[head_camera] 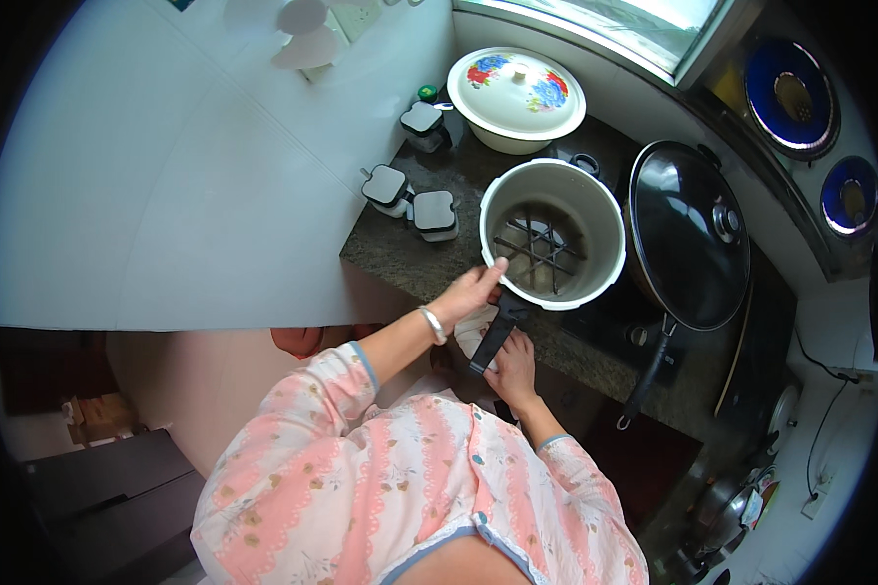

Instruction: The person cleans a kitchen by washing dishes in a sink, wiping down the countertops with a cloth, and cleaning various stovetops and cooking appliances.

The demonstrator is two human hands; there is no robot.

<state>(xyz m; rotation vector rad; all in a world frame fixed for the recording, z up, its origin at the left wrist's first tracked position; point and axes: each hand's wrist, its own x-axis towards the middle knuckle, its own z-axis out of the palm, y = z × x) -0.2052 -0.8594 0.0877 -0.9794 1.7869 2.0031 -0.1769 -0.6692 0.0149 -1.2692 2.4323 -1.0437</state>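
Observation:
A deep metal pot (492, 191) with a long black handle (494, 338) stands near the counter's front edge, tilted slightly towards me. On its near left rim rests my left hand (471, 292), thumb over the edge and fingers outside. Inside, a dark metal steaming rack (538, 252) lies at the bottom, with what looks like some shallow water. My right hand (513, 367) is below the pot, beside the handle, its fingers on a pale cloth (474, 330). The handle and my left hand hide part of the cloth.
A lidded enamel basin (516, 95) with painted flowers stands behind the pot. Seasoning boxes (434, 212) sit left. A black-handled pan (684, 234) with a dark lid is at right. Beyond it, a range hood (812, 175) overhangs. The stone counter (380, 238) ends at the left wall.

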